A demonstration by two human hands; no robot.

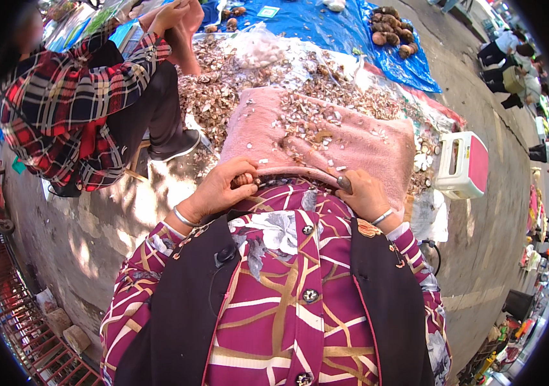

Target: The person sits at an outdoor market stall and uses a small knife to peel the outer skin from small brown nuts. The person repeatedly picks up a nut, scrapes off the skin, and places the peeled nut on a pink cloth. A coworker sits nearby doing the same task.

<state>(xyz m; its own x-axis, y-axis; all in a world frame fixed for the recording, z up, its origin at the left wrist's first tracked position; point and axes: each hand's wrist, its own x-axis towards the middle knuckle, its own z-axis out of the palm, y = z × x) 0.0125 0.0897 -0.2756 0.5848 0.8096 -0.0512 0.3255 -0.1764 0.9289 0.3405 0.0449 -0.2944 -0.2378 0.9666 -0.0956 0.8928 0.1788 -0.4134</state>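
Observation:
A small brown ringed corm (242, 180), apparently taro, is in the grip of my left hand (221, 189). My right hand (366, 195) is closed on a small grey-brown tool or rounded piece (345, 184); most of it is hidden by the fingers, so I cannot tell its kind. Both hands rest at the near edge of a pink towel (375, 149) spread over my lap. Brown and white peelings (308, 120) lie scattered on the towel, mostly over its middle and far side.
Beyond the towel, peelings (207, 91) cover the ground sheet around a clear bag of pale pieces (262, 53). Large taros (390, 29) are piled on a blue tarp (298, 19). A white and pink plastic stool (460, 166) stands right. A seated person in plaid (81, 101) works at left.

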